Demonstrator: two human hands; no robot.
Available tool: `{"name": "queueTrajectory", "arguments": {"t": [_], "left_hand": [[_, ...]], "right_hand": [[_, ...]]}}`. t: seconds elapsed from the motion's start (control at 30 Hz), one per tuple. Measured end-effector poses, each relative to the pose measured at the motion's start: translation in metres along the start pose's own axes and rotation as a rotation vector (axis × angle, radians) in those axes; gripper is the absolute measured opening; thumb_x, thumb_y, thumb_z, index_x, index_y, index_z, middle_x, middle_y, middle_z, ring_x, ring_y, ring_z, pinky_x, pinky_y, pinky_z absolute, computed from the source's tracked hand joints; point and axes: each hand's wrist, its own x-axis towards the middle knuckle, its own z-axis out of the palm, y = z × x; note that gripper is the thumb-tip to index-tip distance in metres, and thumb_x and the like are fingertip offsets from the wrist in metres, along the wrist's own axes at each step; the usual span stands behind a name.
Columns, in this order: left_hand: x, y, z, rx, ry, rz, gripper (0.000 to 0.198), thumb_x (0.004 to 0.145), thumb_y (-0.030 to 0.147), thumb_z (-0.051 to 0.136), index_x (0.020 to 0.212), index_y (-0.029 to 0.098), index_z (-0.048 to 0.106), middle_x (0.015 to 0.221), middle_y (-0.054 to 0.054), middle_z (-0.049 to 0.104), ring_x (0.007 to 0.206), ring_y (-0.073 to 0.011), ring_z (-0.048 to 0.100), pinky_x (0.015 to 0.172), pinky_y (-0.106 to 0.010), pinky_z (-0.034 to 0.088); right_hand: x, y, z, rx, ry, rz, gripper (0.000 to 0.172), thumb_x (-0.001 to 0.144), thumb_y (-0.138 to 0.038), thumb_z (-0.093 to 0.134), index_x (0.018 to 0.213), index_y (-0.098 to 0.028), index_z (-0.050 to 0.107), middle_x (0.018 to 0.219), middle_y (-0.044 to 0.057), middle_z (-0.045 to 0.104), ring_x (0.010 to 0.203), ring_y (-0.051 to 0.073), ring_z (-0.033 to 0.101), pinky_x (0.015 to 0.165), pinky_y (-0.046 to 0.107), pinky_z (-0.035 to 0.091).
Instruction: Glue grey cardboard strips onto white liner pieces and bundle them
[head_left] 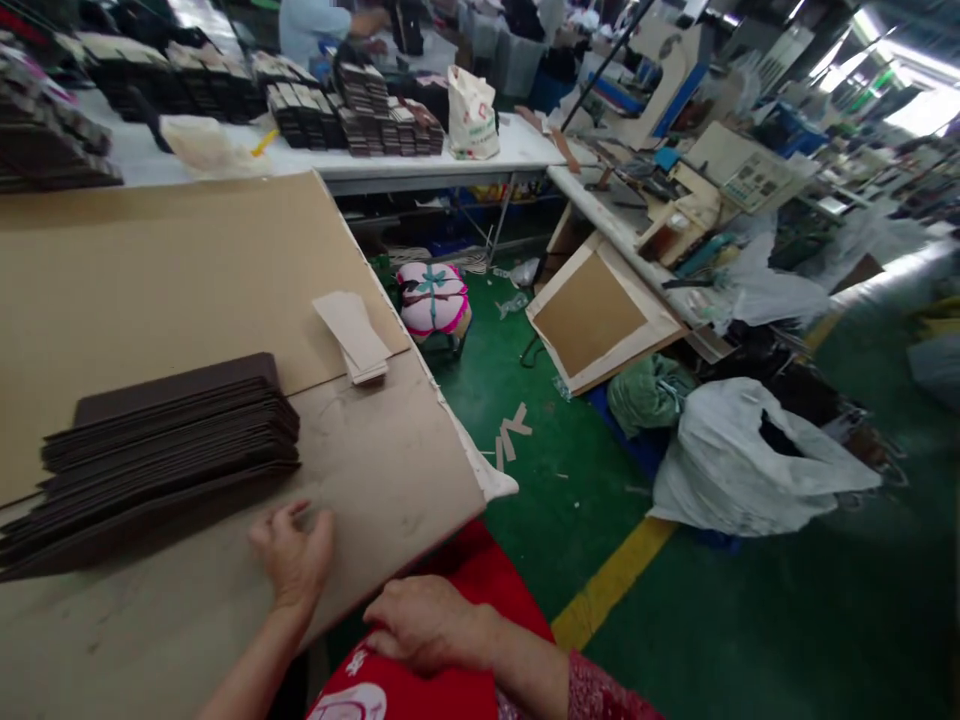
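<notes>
My left hand hovers at or rests on the brown board-topped table, its fingers loosely bent and the thumb apart, with nothing seen in it. Just beyond it lies a stack of dark brown flat panels, fanned and leaning over to one side. My right hand is in front of the red apron, below the table edge, its fingers curled inward; whatever may be inside them is hidden. Farther back on the table sits a small pile of pale card strips.
A white bench carries bundled dark pieces and a white bag. A padded stool stands past the table's right edge. Machinery, a tilted framed board and a plastic sack are at right. A co-worker's sleeve shows behind.
</notes>
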Motion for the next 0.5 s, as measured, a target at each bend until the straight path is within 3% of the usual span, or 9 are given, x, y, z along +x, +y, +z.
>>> {"name": "queueTrajectory", "arguments": {"t": [0.1, 0.23, 0.37, 0.5], "left_hand": [[-0.014, 0.043, 0.024, -0.030, -0.034, 0.145, 0.044, 0.081, 0.046, 0.051, 0.109, 0.013, 0.061, 0.116, -0.015, 0.049, 0.123, -0.0299, 0.044, 0.110, -0.044, 0.036], [-0.016, 0.093, 0.063, -0.016, -0.122, 0.275, 0.040, 0.085, 0.045, 0.050, 0.110, 0.016, 0.060, 0.119, -0.012, 0.051, 0.122, -0.0255, 0.046, 0.110, -0.039, 0.035], [-0.022, 0.123, 0.091, 0.106, -0.114, 0.235, 0.043, 0.090, 0.046, 0.046, 0.115, 0.014, 0.057, 0.122, -0.015, 0.052, 0.121, -0.0295, 0.045, 0.109, -0.046, 0.033], [-0.031, 0.144, 0.097, 0.242, -0.080, 0.164, 0.048, 0.092, 0.048, 0.041, 0.120, 0.012, 0.055, 0.129, -0.017, 0.051, 0.122, -0.0341, 0.044, 0.108, -0.050, 0.032]], "right_hand": [[-0.015, 0.022, 0.002, -0.011, 0.055, 0.062, 0.029, 0.092, -0.043, 0.053, 0.103, -0.020, 0.068, 0.099, 0.008, 0.072, 0.090, 0.025, 0.069, 0.069, 0.031, 0.054], [-0.042, 0.060, -0.005, 0.061, 0.073, 0.086, 0.031, 0.092, -0.043, 0.055, 0.106, -0.020, 0.069, 0.101, 0.009, 0.072, 0.092, 0.026, 0.069, 0.073, 0.034, 0.055], [-0.083, 0.116, -0.029, 0.120, 0.070, 0.134, 0.030, 0.091, -0.043, 0.057, 0.108, -0.021, 0.068, 0.104, 0.008, 0.071, 0.094, 0.026, 0.068, 0.075, 0.033, 0.054], [-0.134, 0.184, -0.066, 0.154, 0.065, 0.234, 0.026, 0.092, -0.039, 0.056, 0.105, -0.020, 0.068, 0.103, 0.009, 0.070, 0.096, 0.026, 0.067, 0.079, 0.034, 0.053]]}}
